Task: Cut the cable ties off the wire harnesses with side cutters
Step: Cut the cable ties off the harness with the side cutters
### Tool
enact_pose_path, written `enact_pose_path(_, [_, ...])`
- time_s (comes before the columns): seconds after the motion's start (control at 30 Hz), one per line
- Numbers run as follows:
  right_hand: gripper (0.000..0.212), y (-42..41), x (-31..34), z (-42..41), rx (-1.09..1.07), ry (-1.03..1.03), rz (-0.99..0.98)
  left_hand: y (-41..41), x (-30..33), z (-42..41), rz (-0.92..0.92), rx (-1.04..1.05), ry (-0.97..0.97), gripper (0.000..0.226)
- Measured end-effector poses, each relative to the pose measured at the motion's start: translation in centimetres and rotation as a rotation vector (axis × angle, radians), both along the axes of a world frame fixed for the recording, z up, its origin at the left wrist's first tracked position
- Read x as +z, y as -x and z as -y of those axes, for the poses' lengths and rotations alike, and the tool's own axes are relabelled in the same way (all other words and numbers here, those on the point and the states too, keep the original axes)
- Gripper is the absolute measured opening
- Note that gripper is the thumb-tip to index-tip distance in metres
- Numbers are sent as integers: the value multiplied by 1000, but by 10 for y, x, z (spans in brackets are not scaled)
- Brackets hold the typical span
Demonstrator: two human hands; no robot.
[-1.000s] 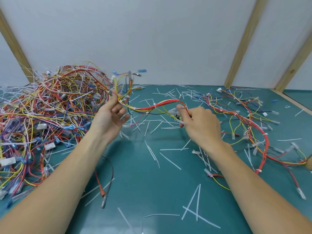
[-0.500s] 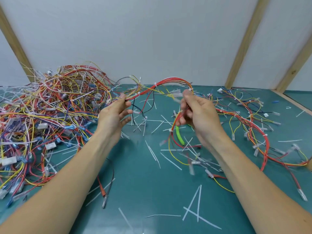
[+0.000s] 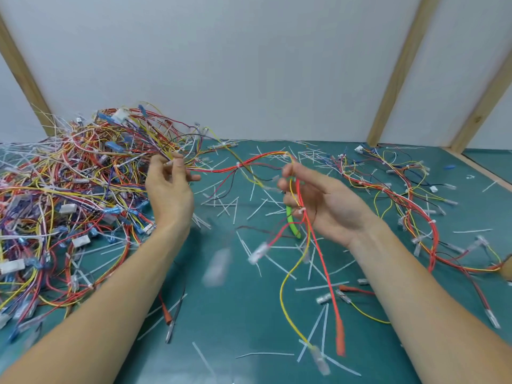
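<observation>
Green work mat strewn with white tie offcuts; big tangled heap of harnesses on left side of mat, looser spread of harnesses lying to the right. Between them, one harness strung across mid-air from hand to hand, red and yellow leads dangling below the right palm with terminals blurred. Left hand up near heap edge, thumb and fingertips pinching one end of the strung harness. Right hand palm up, fingers curled round the other end plus a green-handled tool, likely the side cutters; only the green grip visible, blades hidden behind fingers. Step in hand, by judgement: freeing and stretching out the next harness to find its ties, no cutting yet. White tie visible on the span, another close to the right fingers. Next move likely calls for holding the span taut, shifting cutters forward in the grip, and nipping the tie band alone, clear of wire insulation. Against half a second ago: right hand turned from back-up to palm-up and dropped lower; left hand a touch higher, closer to heap; span now sagging flatter instead of arching over right hand; dangling leads swung lower.
</observation>
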State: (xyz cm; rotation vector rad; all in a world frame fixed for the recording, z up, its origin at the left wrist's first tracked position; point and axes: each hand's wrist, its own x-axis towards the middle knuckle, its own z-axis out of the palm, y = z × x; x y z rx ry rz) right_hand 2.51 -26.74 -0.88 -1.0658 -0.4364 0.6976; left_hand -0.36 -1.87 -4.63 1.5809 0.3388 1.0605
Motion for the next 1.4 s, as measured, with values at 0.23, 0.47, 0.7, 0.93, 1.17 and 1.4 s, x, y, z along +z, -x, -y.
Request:
enact_pose_path(0.23, [30,-10,-20,-9,-415,543,405,-5,-13,-16,-202,69,-151,14])
enact_pose_path(0.47, [32,-21,-37,1,-828,1042,907,0,-11,-3,-177,-83,-326,14])
enact_pose_path(0.7, [30,-23,-40,7,-845,1298,980,2,-6,6,-162,-208,-338,20])
enact_pose_path(0.93, [24,-27,-39,11,-856,1107,860,1,-5,8,-212,-358,-248,16])
enact_pose_path(1.17, [28,-25,-30,6,-1089,661,819,3,-8,16,-287,-609,-149,7])
enact_pose_path(1.4, [29,-15,-23,3,-1180,424,882,4,-7,17,-312,-644,-16,16])
